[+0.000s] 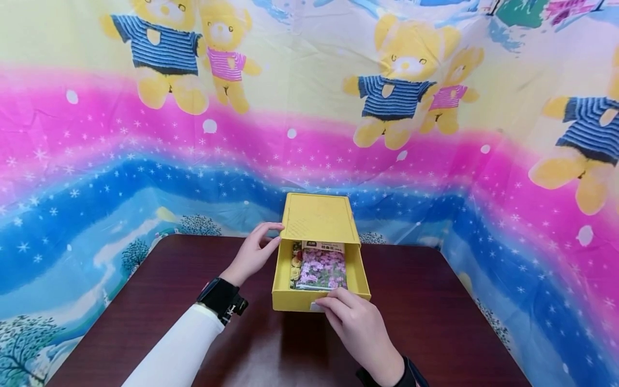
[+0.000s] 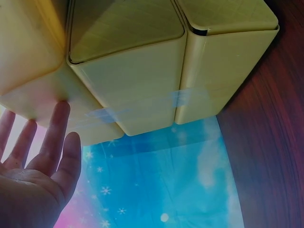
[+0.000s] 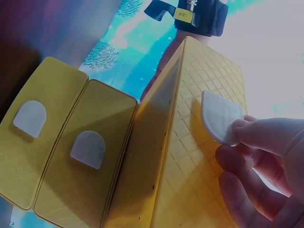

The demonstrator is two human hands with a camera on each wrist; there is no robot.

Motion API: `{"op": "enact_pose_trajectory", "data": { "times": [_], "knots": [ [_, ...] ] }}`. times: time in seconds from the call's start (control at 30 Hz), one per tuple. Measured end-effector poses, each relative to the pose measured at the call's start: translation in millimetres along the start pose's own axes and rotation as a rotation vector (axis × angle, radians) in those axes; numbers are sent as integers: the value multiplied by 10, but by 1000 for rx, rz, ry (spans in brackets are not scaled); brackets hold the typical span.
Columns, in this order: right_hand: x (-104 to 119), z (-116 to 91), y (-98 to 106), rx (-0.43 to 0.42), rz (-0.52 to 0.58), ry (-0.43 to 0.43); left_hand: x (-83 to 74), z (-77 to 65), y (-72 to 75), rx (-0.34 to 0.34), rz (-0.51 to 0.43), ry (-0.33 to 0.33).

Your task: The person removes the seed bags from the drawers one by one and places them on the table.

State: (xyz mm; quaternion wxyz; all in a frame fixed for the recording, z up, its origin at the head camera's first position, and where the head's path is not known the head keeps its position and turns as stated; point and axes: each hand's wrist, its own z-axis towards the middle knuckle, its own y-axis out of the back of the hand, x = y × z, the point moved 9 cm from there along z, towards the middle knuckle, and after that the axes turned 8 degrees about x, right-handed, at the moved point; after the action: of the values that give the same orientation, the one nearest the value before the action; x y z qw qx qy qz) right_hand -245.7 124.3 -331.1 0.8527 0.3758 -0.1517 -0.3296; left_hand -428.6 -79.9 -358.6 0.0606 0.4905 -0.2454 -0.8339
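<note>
A yellow drawer cabinet [image 1: 319, 215] stands on the table, its top drawer [image 1: 292, 302] pulled out toward me. Inside lies a flat packet with pink-purple flowers [image 1: 321, 269], overlapping another with yellow flowers [image 1: 295, 273]. My right hand [image 1: 358, 328] pinches the white tab handle [image 3: 218, 116] on the drawer front between thumb and fingers. On the other side, my left hand [image 1: 251, 252] has its fingertips at the cabinet's upper left edge. The left wrist view shows those fingers fairly straight against the yellow side wall [image 2: 128, 85].
Two closed drawers with white tabs, a middle one [image 3: 85, 156] and a bottom one [image 3: 40, 137], sit below the pulled-out drawer. Clear tape [image 2: 178, 98] runs across the cabinet's side. A dark reddish-brown table [image 1: 193, 269] carries everything. Behind hangs a bear-print cloth [image 1: 300, 107].
</note>
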Motion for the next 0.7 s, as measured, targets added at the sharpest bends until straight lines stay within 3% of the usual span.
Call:
{"op": "enact_pose_trajectory", "data": {
  "times": [0.2,0.53,0.7],
  "knots": [
    [16,-2,20,-13,8,16,10,3,3,-7,2,-4],
    [-4,22,46,60,1,-10,-2,0,12,-12,20,-16],
    [-54,106,230,110,154,7,2,1,8,-9,10,-20]
  ]
}}
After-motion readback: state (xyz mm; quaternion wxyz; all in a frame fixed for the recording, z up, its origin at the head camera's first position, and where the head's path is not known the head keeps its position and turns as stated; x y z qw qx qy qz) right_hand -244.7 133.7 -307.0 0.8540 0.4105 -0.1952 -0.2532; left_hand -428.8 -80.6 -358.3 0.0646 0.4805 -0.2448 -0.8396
